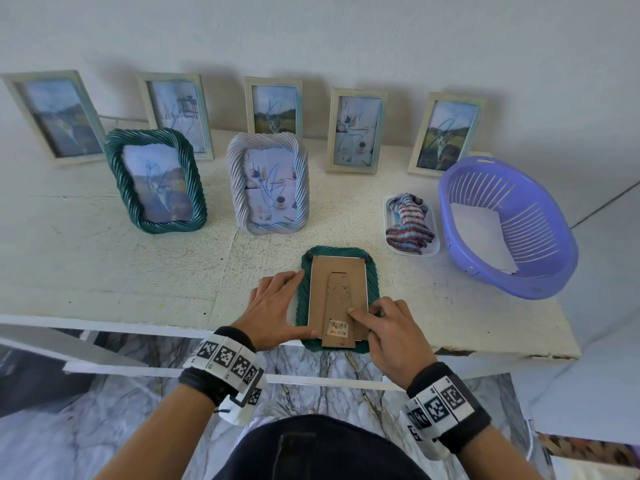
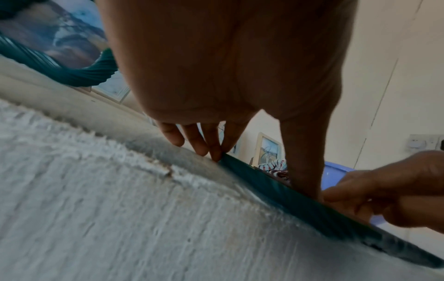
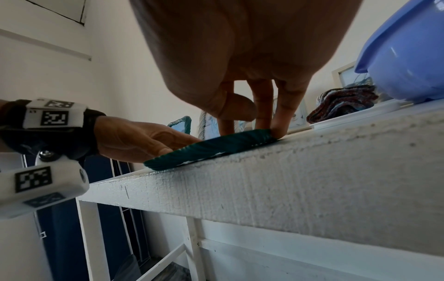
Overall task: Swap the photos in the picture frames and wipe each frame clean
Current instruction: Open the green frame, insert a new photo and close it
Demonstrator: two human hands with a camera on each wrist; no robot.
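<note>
Eight frames [image 1: 337, 299], one face-down under flat left hand [image 1: 273, 303] and fingertip-pressing right hand [image 1: 391, 334].

Soft, even daylight fills the head view, bright on the wall [image 1: 346, 36] and without glare. The upright frames cast faint shadows on the wall behind them, offset to the right. Straight lines bow toward the picture's edges, so the shelf [image 1: 104, 271] curves. In the left wrist view the shelf surface is smeared by motion blur and the left hand [image 2: 216, 66] above it looms dark and soft. In the right wrist view the right hand [image 3: 240, 57] above the shelf is backlit, shadowed and out of focus.
</note>
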